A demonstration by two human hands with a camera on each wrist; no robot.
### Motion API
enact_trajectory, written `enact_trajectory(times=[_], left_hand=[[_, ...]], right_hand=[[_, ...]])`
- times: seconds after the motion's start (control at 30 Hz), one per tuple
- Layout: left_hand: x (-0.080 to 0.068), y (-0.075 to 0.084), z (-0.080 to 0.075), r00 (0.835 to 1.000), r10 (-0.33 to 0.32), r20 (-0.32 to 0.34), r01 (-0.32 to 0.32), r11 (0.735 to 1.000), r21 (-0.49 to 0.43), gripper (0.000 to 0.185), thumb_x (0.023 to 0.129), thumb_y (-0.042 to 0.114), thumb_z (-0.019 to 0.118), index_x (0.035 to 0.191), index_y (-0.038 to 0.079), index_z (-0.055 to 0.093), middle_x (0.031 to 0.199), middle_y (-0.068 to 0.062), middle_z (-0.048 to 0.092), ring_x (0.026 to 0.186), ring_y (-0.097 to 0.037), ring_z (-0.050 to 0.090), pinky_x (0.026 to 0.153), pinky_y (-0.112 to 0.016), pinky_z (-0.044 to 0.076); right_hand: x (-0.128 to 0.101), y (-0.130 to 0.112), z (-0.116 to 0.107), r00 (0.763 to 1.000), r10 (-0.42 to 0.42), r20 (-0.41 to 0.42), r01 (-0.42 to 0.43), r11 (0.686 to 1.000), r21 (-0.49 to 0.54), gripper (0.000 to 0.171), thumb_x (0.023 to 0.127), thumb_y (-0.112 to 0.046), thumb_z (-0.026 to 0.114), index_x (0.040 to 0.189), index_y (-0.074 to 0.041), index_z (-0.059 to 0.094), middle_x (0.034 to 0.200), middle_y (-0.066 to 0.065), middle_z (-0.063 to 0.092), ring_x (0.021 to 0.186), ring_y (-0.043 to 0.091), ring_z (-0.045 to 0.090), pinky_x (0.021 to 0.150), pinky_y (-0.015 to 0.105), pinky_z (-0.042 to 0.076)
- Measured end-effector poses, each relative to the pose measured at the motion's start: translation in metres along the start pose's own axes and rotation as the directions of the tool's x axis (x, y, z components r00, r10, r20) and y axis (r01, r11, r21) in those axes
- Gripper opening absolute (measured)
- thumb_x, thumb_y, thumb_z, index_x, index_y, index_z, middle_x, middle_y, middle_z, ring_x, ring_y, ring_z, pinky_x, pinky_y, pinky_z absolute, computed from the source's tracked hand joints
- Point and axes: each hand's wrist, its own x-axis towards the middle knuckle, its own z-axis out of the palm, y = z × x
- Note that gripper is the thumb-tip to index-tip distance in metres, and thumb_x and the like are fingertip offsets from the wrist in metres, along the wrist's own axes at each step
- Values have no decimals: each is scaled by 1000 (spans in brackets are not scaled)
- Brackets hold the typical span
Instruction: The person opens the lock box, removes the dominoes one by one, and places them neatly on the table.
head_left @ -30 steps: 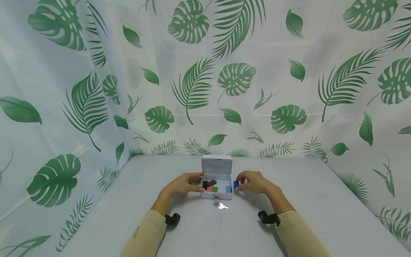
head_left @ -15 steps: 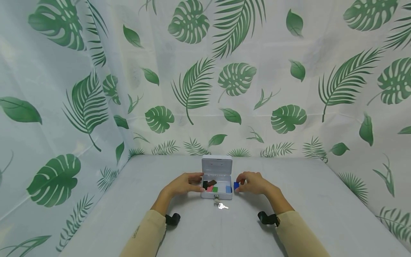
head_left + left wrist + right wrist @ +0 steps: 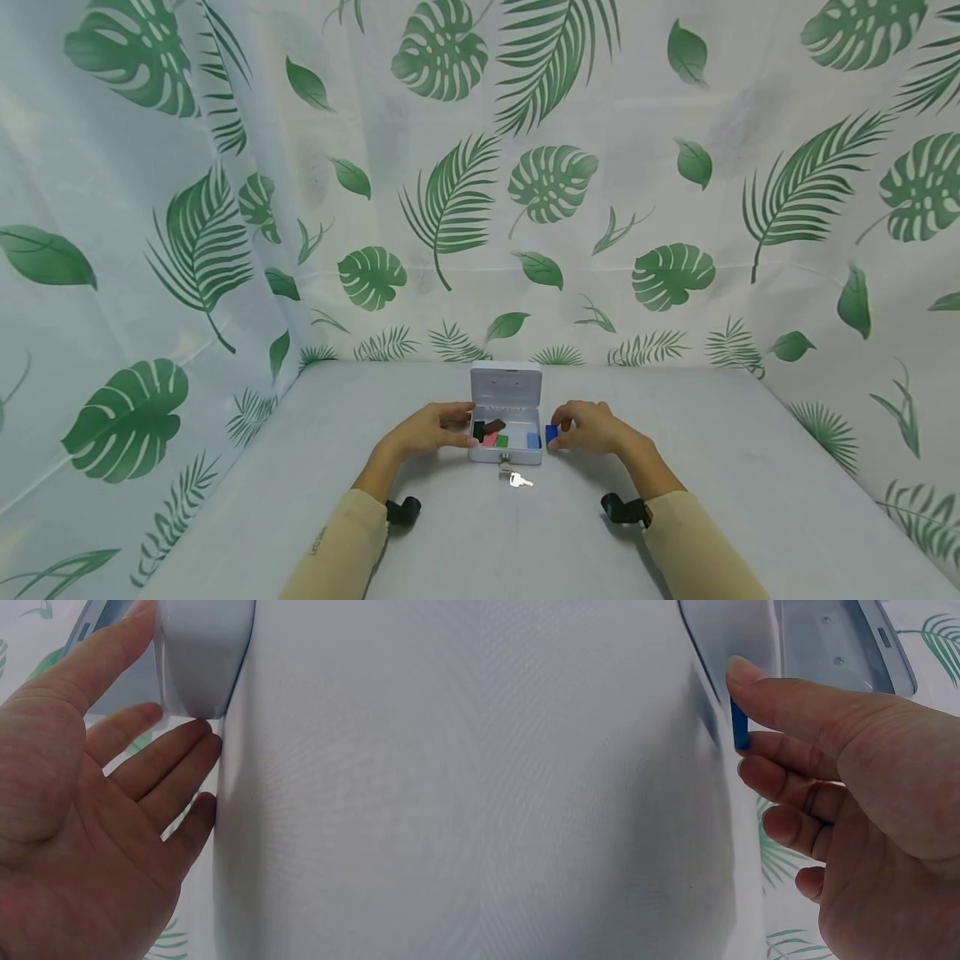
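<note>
Two hands are set at a small white box with its lid raised. The left hand is laid against the box's left wall, fingers nearly straight, nothing grasped. A blue block is pinched by the right hand, just right of the box. A key lies near the box on the surface.

Leaf-print curtain hangs behind & along both sides of grey table, green fronds on white. Small silver key lies on table, mid-width, w/ black wrist-cam straps nearer front edge
</note>
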Motion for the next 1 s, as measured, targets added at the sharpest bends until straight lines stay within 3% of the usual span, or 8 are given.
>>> enact_trajectory(times=[0.37, 1.0], left_hand=[[0, 1, 0, 1000, -10, -8, 10, 1000, -8, 83, 86, 41, 86, 157, 18, 49, 153, -11, 57, 143, -32, 54, 119, -60, 37], [2, -2, 0, 1000, -8, -7, 8, 1000, -3, 81, 86, 40, 86, 155, 20, 51, 152, -11, 59, 142, -31, 55, 119, -60, 38]], right_hand=[[0, 0, 3, 1000, 3, 14, -3, 1000, 11, 37, 85, -32, 86, 113, -11, 75, 96, -4, 68, 92, 18, 58, 101, 61, 35], [-1, -3, 5, 1000, 19, -8, -19, 1000, -4, 38, 80, -28, 91, 110, -11, 76, 95, -3, 69, 92, 19, 58, 100, 60, 35]])
